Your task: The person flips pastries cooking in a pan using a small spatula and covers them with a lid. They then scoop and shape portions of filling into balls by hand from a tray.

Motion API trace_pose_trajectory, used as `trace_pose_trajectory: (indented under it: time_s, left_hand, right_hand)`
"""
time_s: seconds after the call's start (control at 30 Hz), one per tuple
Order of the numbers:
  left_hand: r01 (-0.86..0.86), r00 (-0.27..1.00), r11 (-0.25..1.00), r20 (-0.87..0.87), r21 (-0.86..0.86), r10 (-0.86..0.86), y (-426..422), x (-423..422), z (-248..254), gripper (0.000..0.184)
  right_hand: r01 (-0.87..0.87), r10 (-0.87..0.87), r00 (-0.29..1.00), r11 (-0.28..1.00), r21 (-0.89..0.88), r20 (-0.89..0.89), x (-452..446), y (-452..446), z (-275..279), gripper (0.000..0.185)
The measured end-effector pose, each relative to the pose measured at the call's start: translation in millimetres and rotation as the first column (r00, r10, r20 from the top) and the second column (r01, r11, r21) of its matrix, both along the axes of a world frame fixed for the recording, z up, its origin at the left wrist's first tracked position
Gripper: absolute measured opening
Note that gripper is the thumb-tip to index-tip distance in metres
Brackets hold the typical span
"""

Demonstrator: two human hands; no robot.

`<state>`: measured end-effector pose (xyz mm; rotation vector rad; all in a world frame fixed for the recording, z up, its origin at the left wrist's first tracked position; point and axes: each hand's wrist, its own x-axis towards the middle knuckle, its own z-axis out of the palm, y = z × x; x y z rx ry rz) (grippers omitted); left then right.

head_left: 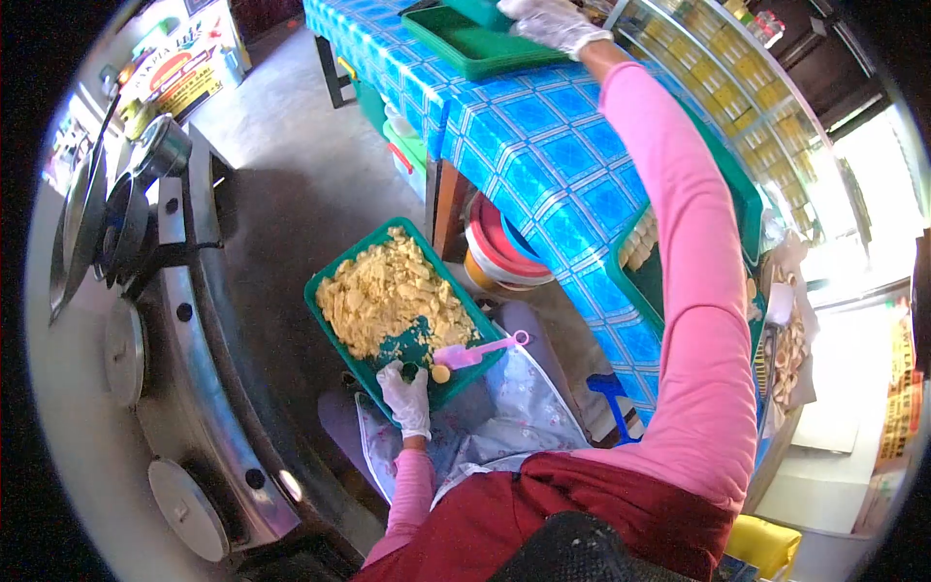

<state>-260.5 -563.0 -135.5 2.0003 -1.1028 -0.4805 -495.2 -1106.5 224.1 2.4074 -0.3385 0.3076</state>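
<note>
A green tray (465, 291) rests on my lap, heaped with crumbly pale-yellow dough (378, 301). My left hand (405, 398), in a clear plastic glove, is at the tray's near side with its fingers curled around a small dark round piece (410, 371), perhaps a mould. Beside it lie a small yellow dough disc (441, 373) and a pink plastic scoop (470, 354). My right hand (558, 24), also gloved, reaches far out to the table and grips the edge of a green tray (480, 12) above a stack of green trays (465, 53). Its fingertips are partly hidden.
A table with a blue checked cloth (533, 126) runs along my right. On it are another green tray (640, 281) with pale pieces and a display case (737, 78). Buckets (499, 242) stand underneath. At left is a metal stove counter (204, 369) with lids and pans.
</note>
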Motion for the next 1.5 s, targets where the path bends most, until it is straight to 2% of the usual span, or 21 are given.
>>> trace_pose_trajectory:
  time_s: [0.03,0.07,0.17,0.27,0.3,0.4,0.47,0.5,0.53,0.6,0.73,0.9,1.0,1.03,1.17,1.4,1.5]
  left_hand:
    - [-0.007,1.0,1.0,0.015,-0.014,0.007,0,-1,-3,0.037]
    - [-0.012,1.0,1.0,0.013,-0.016,0.012,-1,-1,-5,0.037]
    - [-0.012,1.0,0.999,0.016,-0.032,0.013,1,0,-8,0.037]
    - [-0.008,0.999,0.999,0.033,-0.042,0.009,2,0,-9,0.038]
    - [-0.008,0.999,0.998,0.038,-0.066,0.01,2,2,-18,0.04]
    - [0.001,0.994,0.995,0.105,-0.097,0.009,3,2,-23,0.042]
    - [0.0,0.997,0.996,0.077,-0.093,0.007,3,2,-20,0.043]
    - [0.0,0.997,0.996,0.075,-0.09,0.006,3,2,-21,0.043]
    - [0.002,0.997,0.996,0.073,-0.085,0.004,3,2,-23,0.043]
    - [0.007,0.994,0.995,0.113,-0.101,0.005,3,3,-27,0.042]
    - [0.015,0.994,0.994,0.105,-0.112,-0.003,2,4,-30,0.042]
    - [0.0,0.994,0.995,0.108,-0.103,0.012,0,5,-31,0.043]
    - [0.001,0.994,0.996,0.112,-0.091,0.009,1,5,-33,0.044]
    - [0.0,0.993,0.996,0.114,-0.09,0.01,1,5,-34,0.044]
    - [-0.011,0.996,0.996,0.09,-0.089,0.019,2,4,-28,0.044]
    - [-0.016,0.997,0.997,0.07,-0.081,0.022,2,2,-27,0.041]
    - [-0.018,0.997,0.998,0.071,-0.064,0.022,-3,3,-29,0.04]
  right_hand:
    - [0.217,-0.222,0.975,0.968,0.128,0.026,13,34,30,0.023]
    - [0.417,-0.437,0.899,0.873,0.254,0.024,24,66,59,0.021]
    - [0.004,-0.018,0.964,0.998,0.055,0.264,-10,83,82,0.017]
    - [0.137,-0.164,0.964,0.981,0.14,0.208,-12,168,103,0.015]
    - [0.188,-0.188,0.982,0.982,0.02,0.006,-22,201,102,0.017]
    - [0.142,-0.22,0.959,0.92,-0.366,-0.181,-46,231,76,0.009]
    - [-0.009,-0.06,0.984,0.922,-0.387,-0.166,-54,268,62,0.01]
    - [0.028,-0.077,0.985,0.954,-0.298,-0.154,-56,287,52,0.009]
    - [0.132,-0.18,0.966,0.961,-0.245,-0.186,-54,310,44,0.008]
    - [0.066,-0.061,0.993,0.997,0.05,-0.098,-56,324,17,0.008]
    - [0.136,-0.109,0.977,0.98,0.142,-0.186,-51,342,-23,0.007]
    - [0.118,-0.09,0.989,0.959,0.258,-0.117,-33,345,-42,0.009]
    - [0.048,-0.043,0.999,0.977,0.21,-0.028,-16,346,-54,0.011]
    - [0.097,-0.091,0.995,0.985,0.143,-0.05,-11,347,-55,0.011]
    - [0.075,-0.078,0.997,0.991,0.108,0.023,5,352,-52,0.006]
    - [0.219,-0.215,0.975,0.97,0.107,-0.051,-4,346,-53,0.005]
    - [0.18,-0.179,0.984,0.98,0.087,-0.027,-10,329,-42,0.007]
